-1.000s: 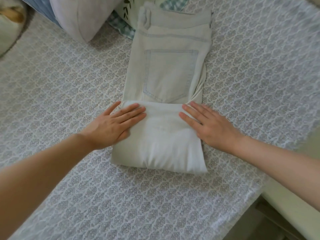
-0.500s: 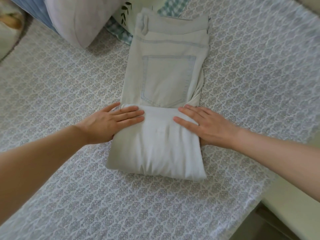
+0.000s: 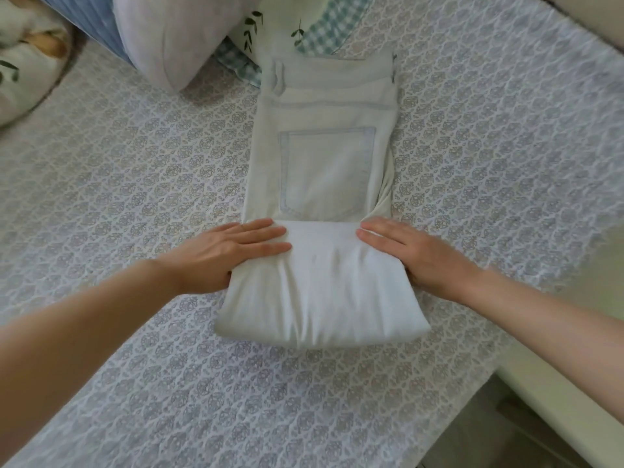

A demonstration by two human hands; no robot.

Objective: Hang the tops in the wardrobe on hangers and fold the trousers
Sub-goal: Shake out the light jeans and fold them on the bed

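Note:
Pale, washed-out denim trousers (image 3: 324, 170) lie folded lengthwise on the patterned bedspread (image 3: 135, 184), back pocket up and waistband at the far end. Their legs are folded up into a thick near section (image 3: 320, 292). My left hand (image 3: 229, 255) presses flat on that section's left edge, fingers straight and pointing right. On its right edge rests my right hand (image 3: 412, 255), also flat, with fingers pointing left.
A lilac pillow (image 3: 175, 35) and a blue striped one (image 3: 87, 18) lean at the back left, with green checked bedding (image 3: 324, 28) behind the waistband. The bed's near right edge (image 3: 479, 376) drops to a pale bed frame (image 3: 553, 413) and floor.
Both hands stay flat on the folded legs, shifting only slightly along the fold. The view has tilted a little, showing more of the pillows.

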